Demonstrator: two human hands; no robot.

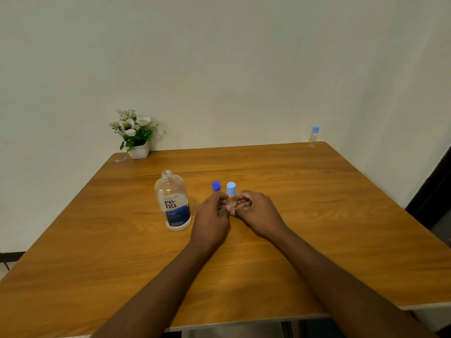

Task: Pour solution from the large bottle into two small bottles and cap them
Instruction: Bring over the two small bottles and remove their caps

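Reaching in from six o'clock across the near edge of the worktop [97, 252], bare forearms converging on its middle. Closed narrow about the small bottle [231, 203]: right grip [258, 213] with fingers curled round the clear body from three o'clock, left grip [212, 220] drawn in from nine o'clock, fingertips seemingly pinching the same body, though the exact contact is hard to make out. Held upright at the worktop's centre, base on or just off the surface, hard to say which. Topped with a light blue cap [231, 188]; probably clasped low by the body so as to leave that cap free for twisting, on or off not readable here, nor the fill level. Just beyond the left fingertips, at eleven o'clock of the small bottle, a dark blue cap [216, 186] lying alone, likely parked close for refitting later. Farther out at nine o'clock, the large bottle [173, 203], upright, mouth open, label facing the wearer, apparently set within easy reach yet apart from the working hands to avoid a knock. Far off at the one o'clock corner, a second small bottle [314, 136], capped and upright, well apart, perhaps set aside. At the eleven o'clock corner by the wall, a flower pot [139, 151].
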